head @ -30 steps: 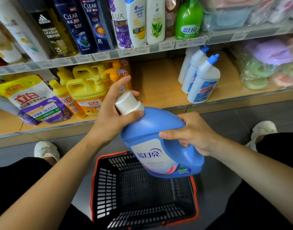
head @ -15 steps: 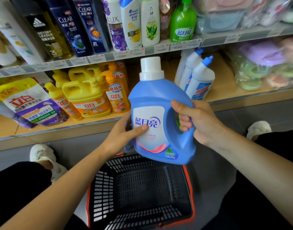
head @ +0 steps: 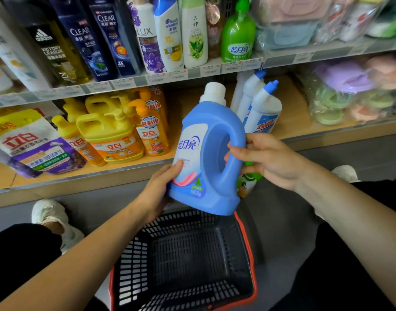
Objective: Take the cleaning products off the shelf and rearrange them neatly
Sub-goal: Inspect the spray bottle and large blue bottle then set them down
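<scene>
Blue detergent bottle (head: 211, 158) held upright above black basket (head: 185, 261) | handle gripped by right hand (head: 266, 161) | lower left side clasped by left hand (head: 161, 187).

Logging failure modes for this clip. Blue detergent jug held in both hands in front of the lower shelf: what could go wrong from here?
1. The right hand seems to pinch the jug by its handle's edge, not through the loop; the left hand holds one lower corner. It could slip into the basket below.
2. Tall white bottles stand just behind the jug; shelving it could topple them.
</scene>
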The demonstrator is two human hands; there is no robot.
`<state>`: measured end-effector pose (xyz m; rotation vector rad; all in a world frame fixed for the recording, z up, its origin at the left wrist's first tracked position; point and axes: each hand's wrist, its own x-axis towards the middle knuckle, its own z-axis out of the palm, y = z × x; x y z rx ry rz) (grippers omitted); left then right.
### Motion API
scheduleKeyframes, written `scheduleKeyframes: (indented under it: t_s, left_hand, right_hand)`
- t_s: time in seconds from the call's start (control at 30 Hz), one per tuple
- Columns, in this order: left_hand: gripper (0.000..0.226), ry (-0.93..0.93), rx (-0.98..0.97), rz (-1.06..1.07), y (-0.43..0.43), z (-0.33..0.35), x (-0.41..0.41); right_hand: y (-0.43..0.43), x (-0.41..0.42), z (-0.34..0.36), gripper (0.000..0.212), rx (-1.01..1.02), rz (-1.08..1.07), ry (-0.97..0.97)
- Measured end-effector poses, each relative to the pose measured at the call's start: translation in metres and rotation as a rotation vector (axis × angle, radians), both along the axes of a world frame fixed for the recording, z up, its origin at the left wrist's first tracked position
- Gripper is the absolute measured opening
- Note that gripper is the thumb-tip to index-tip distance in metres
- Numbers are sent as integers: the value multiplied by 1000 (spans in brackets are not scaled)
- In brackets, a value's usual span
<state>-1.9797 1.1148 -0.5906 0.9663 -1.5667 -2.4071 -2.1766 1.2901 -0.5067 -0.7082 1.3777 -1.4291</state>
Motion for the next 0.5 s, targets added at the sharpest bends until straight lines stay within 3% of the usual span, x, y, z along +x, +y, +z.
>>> scheduleKeyframes:
  t_s: [0.1,0.27,0.4,0.5]
  left_hand:
    - [88,-59,1,3,1,4,1]
    - [70,69,-16,5,6,7,8]
    - [98,181,-62,-5,5,10,12]
    - [74,207,-149,27,7,8,11]
  right_hand:
    - [-2,2,-3,26,-1,-21,-20]
    - [-9,4,-3,24,-33,-135,-174]
    - [-12,-2,1,24,-112,-214,-338]
    - [-15,-3,1,26,-190,-244,-416]
